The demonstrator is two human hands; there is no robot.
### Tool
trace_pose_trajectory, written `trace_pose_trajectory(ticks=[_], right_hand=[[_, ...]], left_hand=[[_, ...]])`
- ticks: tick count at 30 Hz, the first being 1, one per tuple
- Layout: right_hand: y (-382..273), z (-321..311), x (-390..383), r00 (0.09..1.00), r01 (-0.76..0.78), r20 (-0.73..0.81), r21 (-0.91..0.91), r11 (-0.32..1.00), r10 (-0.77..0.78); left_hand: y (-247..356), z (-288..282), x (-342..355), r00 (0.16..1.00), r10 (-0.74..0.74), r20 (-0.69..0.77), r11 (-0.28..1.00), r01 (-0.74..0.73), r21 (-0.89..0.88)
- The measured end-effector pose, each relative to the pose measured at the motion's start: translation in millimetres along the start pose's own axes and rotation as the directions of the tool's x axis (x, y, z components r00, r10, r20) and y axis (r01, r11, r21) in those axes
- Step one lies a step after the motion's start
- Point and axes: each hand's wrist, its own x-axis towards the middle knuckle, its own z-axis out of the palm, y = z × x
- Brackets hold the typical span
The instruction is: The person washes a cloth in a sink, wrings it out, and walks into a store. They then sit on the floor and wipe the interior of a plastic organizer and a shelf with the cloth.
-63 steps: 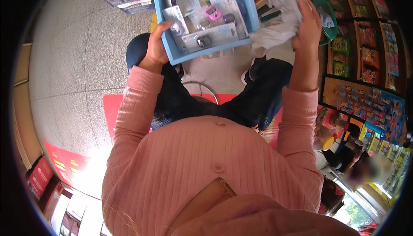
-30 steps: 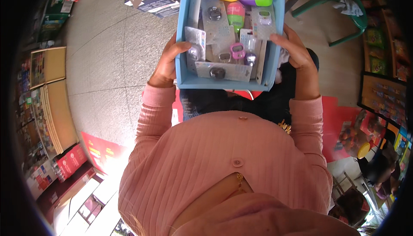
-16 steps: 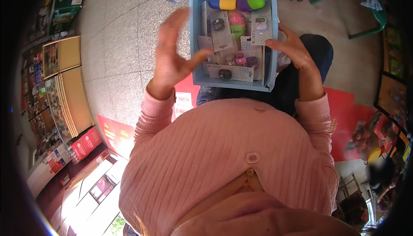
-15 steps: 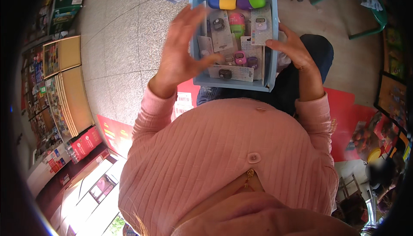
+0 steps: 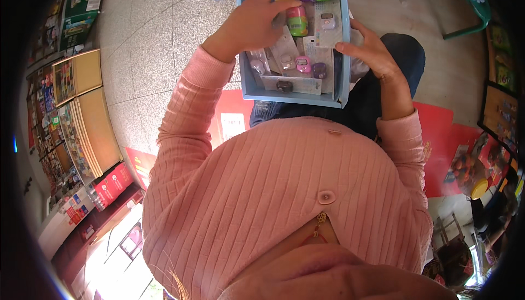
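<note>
The blue box (image 5: 292,97), over the jeans (image 5: 403,62), has a carded gadget (image 5: 284,85) along its near wall. The right hand (image 5: 373,54) grips its right side, presumably for steadiness; toward its far left, the left hand (image 5: 254,22) half-curls (gripping or not, I cannot tell) beside a pink-green capsule (image 5: 297,22).

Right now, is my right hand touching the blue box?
Touching. The head view shows your right hand at the right side of the blue box, with its thumb laid over the rim.
</note>
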Motion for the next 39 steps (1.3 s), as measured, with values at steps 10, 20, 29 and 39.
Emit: trace_pose_trajectory(ticks=[10, 20, 29, 39], right_hand=[[-4.6, 1.4, 2.2, 1.000, -0.003, 0.009, -0.005, 1.000, 0.003], [5.1, -0.8, 5.7, 1.000, -0.013, 0.004, -0.015, 1.000, 0.013], [6.7, -1.0, 3.9, 1.000, -0.009, -0.002, -0.017, 1.000, 0.009], [5.8, -3.4, 2.2, 1.000, 0.014, 0.010, -0.040, 0.999, -0.013]], left_hand=[[4.4, -78.5, 0.8, 0.944, -0.329, 0.000, 0.889, 0.309, -0.338], [-4.6, -66.7, -23.2, 0.613, -0.785, 0.090, 0.254, 0.450, -0.856], [-4.0, -65.7, -28.5, 0.856, -0.230, 0.462, 0.598, 0.499, -0.627], [24.9, -26.9, 18.3, 0.977, 0.105, -0.188, 0.964, -0.146, -0.223]])
